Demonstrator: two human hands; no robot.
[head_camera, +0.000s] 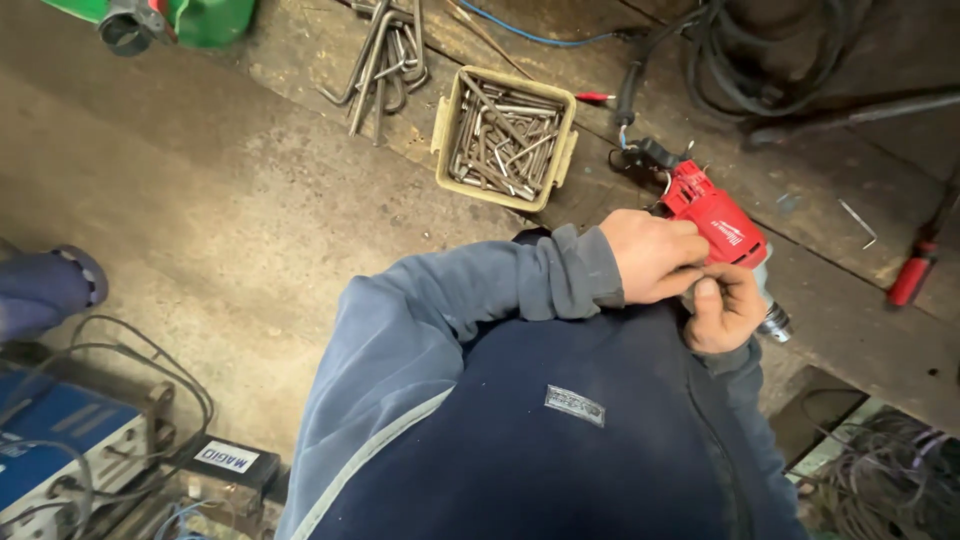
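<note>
A dark blue jacket front (560, 440) with a small grey chest patch is filling the nearest part of the view, and just past it both hands are working on a red power drill (722, 228), which serves here as the landmark. The left hand (655, 255) is curling over the drill's body from the jacket side, fingers wrapped and pressed onto the red housing, seemingly to steady it. The right hand (722, 310) is gripping from beneath, thumb up and fingers closed round the handle part, so the metal chuck (775, 322) is poking out past it toward the lower right; held this way, close against the body, the tool is probably being braced. The drill itself is hovering just above the worn wooden bench (860, 290). Beyond the drill, a yellowish tray (445, 120) of bent metal rods is sitting near, with loose hooked rods (385, 55) lying farther off. A single bent hex key (858, 222) and a red-handled tool (912, 278) are lying apart to the drill's far side, while black cables (760, 60) are coiling behind it. On the near side of the drill the bench edge is dropping off toward tangled wire (880, 470), so room there is tight; the concrete floor (200, 230) away from the drill is offering more open space.
</note>
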